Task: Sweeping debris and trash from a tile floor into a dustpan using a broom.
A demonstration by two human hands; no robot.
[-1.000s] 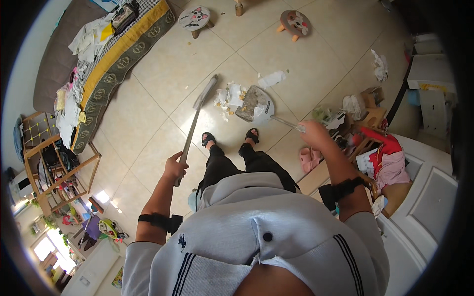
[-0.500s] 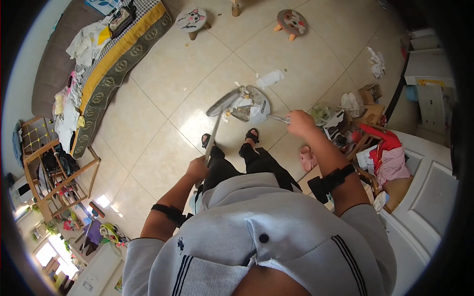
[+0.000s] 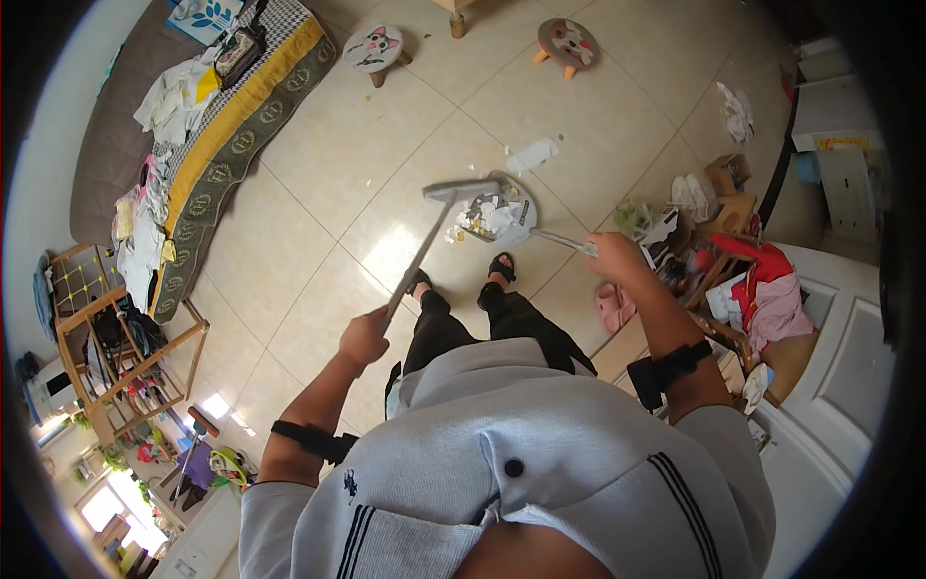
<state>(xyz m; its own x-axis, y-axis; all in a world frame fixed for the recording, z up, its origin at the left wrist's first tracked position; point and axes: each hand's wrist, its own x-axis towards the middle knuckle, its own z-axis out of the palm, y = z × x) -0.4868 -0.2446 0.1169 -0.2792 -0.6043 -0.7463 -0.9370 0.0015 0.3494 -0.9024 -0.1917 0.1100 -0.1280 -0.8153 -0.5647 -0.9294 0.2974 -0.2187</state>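
My left hand (image 3: 364, 337) is wrapped round the grey handle of a broom (image 3: 415, 261). The broom's head lies across the far left edge of a dustpan (image 3: 526, 214), covering part of its rim. My right hand (image 3: 615, 258) grips the dustpan's pale handle, which points to the right. Paper scraps and other litter (image 3: 494, 218) fill the dustpan, and some scraps lie at its left lip near my feet. A white sheet of paper (image 3: 532, 155) is on the tiles just beyond the dustpan.
Two round low stools, one with a cat picture (image 3: 374, 48) and one brown (image 3: 568, 45), stand ahead. A sofa (image 3: 193, 183) with clothes runs along the left. Pink slippers (image 3: 614, 307), white shoes (image 3: 693, 196) and a chair draped with clothes (image 3: 772, 309) are at right. Crumpled white paper (image 3: 736, 111) lies farther off.
The broom head has turned more level and shifted to the right over the dustpan's far edge. My left hand has moved left; my right hand has moved slightly right and nearer.
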